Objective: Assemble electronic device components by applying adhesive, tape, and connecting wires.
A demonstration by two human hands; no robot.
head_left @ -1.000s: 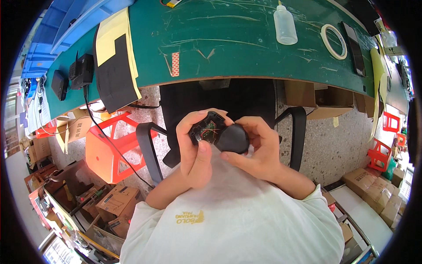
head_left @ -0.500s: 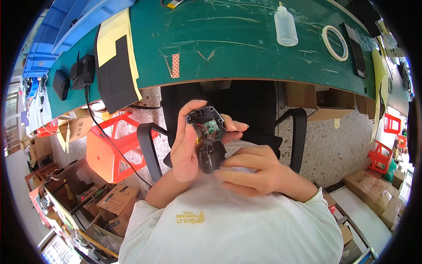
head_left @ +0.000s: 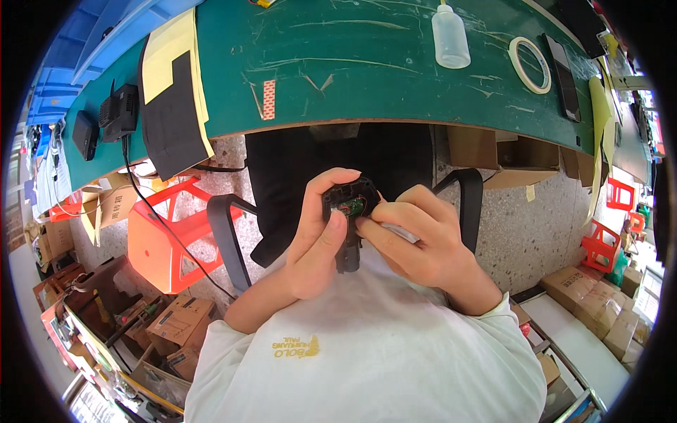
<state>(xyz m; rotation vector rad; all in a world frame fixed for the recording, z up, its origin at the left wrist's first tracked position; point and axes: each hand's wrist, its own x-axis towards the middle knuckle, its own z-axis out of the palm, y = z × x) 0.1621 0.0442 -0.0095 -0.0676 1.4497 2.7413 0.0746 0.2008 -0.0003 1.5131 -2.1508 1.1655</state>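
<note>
In front of my chest is a black plastic device housing (head_left: 347, 252) with an open top. A small green circuit board (head_left: 354, 206) shows inside it, and a darker tubular part points down toward my shirt. My left hand (head_left: 316, 243) wraps round the housing from the left, thumb pressed near the board. My right hand (head_left: 421, 236) reaches in from the right, with thumb and forefinger pinched together at the board's right edge. Whatever lies between those fingertips is too small or hidden to make out.
A green-topped table (head_left: 338, 77) lies beyond my hands. It carries a squeeze bottle (head_left: 451, 39), a tape roll (head_left: 529, 65), black and yellow sheets (head_left: 174, 106) and a black adapter (head_left: 118, 113). Chair armrests (head_left: 227, 233) flank me; an orange stool (head_left: 169, 243) stands left.
My right hand has moved up from below the device to the board's right edge, its fingers now pinched. The housing has tilted, hiding more of the board. My left hand keeps its hold.
</note>
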